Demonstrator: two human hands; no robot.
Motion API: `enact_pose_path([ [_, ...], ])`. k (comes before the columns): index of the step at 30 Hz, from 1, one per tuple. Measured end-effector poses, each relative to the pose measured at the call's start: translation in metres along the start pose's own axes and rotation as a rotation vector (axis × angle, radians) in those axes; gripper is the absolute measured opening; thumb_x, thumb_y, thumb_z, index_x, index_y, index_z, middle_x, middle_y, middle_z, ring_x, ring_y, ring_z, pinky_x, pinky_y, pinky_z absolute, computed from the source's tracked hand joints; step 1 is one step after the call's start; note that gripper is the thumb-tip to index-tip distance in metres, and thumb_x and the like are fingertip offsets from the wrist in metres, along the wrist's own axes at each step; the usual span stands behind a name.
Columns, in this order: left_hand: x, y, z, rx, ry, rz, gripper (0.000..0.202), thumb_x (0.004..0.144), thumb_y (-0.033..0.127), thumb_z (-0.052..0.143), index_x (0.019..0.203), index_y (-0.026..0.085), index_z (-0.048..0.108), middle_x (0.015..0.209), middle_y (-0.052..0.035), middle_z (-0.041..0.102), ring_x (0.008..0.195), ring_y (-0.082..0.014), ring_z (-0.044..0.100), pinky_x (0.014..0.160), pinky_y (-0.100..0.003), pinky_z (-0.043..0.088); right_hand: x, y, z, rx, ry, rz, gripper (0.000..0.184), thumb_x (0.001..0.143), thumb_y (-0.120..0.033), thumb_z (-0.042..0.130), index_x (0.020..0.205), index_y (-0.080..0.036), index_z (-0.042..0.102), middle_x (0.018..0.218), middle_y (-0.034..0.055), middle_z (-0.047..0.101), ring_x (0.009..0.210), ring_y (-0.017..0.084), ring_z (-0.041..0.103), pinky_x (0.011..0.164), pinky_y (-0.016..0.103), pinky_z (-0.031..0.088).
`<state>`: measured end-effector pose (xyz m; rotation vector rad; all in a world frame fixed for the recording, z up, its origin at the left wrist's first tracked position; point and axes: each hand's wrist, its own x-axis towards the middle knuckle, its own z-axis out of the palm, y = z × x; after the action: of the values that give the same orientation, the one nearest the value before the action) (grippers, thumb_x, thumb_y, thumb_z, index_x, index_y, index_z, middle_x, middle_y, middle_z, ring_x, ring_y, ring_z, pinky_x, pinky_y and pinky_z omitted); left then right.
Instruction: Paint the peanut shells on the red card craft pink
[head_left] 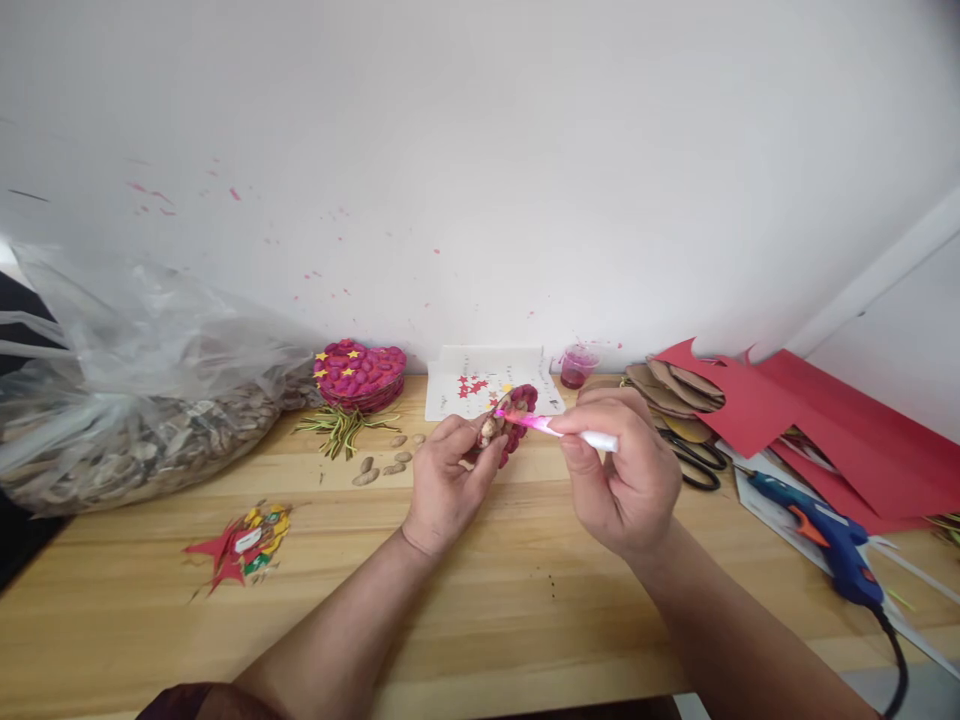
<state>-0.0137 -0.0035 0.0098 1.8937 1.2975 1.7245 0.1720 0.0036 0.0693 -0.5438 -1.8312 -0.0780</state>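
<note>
In the middle of the head view, my left hand [452, 478] is closed round the edge of a peanut-shell craft piece [517, 402]. Some of its shells are magenta, others still tan. My right hand [626, 470] pinches a white-handled paintbrush [596, 438], its far end stained pink. The brush tip meets the shells beside my left fingers; whether it presses on them I cannot tell. Behind my hands lies a white paper sheet [442, 392] with red and yellow stars on it. A small clear cup [579, 366] of dark pink liquid stands to the right of the sheet.
A finished-looking magenta shell piece [371, 372] with yellow stars sits back left, near loose peanut shells [366, 478]. A large plastic bag of shells [150, 430] fills the left. Cardboard pieces [660, 390], scissors [697, 462], red paper [862, 430] and a blue glue gun [825, 535] lie right.
</note>
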Motion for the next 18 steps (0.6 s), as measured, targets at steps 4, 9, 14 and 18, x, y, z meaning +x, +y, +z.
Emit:
enact_pose_path([
  [4, -0.0011, -0.0020, 0.0002, 0.021, 0.024, 0.018, 0.015, 0.092, 0.019, 0.074, 0.078, 0.019, 0.078, 0.071, 0.0001, 0.062, 0.061, -0.0110, 0.060, 0.055, -0.021, 0.051, -0.0013, 0.0018, 0.0000, -0.041, 0.022, -0.018, 0.021, 0.094, -0.009, 0.063, 0.110, -0.023, 0.067, 0.088, 0.0027, 0.070, 0.089, 0.021, 0.063, 0.083, 0.042, 0.053],
  [9, -0.0030, -0.0050, 0.0002, 0.024, -0.008, -0.017, 0.019, 0.094, 0.023, 0.073, 0.076, 0.019, 0.077, 0.070, -0.0005, 0.061, 0.062, -0.0125, 0.060, 0.057, -0.023, 0.052, -0.0003, 0.0009, 0.0003, 0.003, -0.013, -0.009, 0.019, 0.094, -0.009, 0.062, 0.107, -0.022, 0.067, 0.087, 0.0023, 0.070, 0.087, 0.020, 0.063, 0.080, 0.040, 0.051],
  [14, -0.0019, -0.0018, 0.0000, 0.005, -0.025, -0.044, 0.023, 0.095, 0.023, 0.072, 0.073, 0.019, 0.077, 0.071, -0.0009, 0.062, 0.061, -0.0119, 0.060, 0.057, -0.023, 0.052, 0.0001, 0.0002, -0.0001, 0.021, -0.016, 0.004, 0.018, 0.093, -0.009, 0.062, 0.106, -0.021, 0.067, 0.086, 0.0022, 0.070, 0.087, 0.019, 0.063, 0.080, 0.039, 0.051],
  [18, -0.0010, -0.0007, -0.0001, 0.010, -0.029, -0.038, 0.023, 0.094, 0.023, 0.072, 0.072, 0.020, 0.077, 0.070, -0.0009, 0.062, 0.062, -0.0121, 0.061, 0.058, -0.023, 0.053, -0.0003, 0.0001, -0.0003, 0.015, -0.021, -0.013, 0.018, 0.093, -0.009, 0.063, 0.105, -0.021, 0.067, 0.086, 0.0025, 0.071, 0.086, 0.019, 0.063, 0.080, 0.039, 0.051],
])
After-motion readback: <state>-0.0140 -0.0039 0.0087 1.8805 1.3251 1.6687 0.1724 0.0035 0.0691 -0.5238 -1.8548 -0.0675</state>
